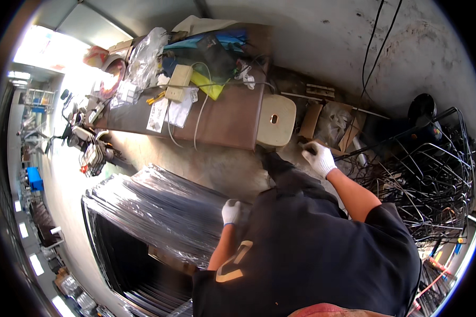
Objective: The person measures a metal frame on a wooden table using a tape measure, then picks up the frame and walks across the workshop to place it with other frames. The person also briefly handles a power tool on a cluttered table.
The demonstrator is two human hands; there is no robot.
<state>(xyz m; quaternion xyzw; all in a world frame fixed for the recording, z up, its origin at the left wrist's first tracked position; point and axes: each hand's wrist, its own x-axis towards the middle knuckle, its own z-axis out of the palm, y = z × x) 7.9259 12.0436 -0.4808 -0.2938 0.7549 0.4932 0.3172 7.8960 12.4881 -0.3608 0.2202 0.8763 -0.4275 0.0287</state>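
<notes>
My left hand (231,212), in a white knit glove, is at the right edge of a stack of dark bars or frames wrapped in clear plastic (158,203). Its fingers are curled; whatever they may grip is hidden. Out to the right, my right hand (319,160), also gloved in white, has thumb and fingers bent toward each other in a ring. I cannot make out what is between the fingertips. Beyond that hand lies an open cardboard box (311,120) with crumpled clear plastic (334,122). A beige stool (276,120) with a slot in its seat stands nearby.
A brown table (225,119) ahead bears papers (180,112), a beige power strip (179,83), a yellow-green cloth (206,84), plastic bags and cables. On the right is a tangled heap of black wire racks (423,179). A parked two-wheeler with a basket (93,158) stands at the left.
</notes>
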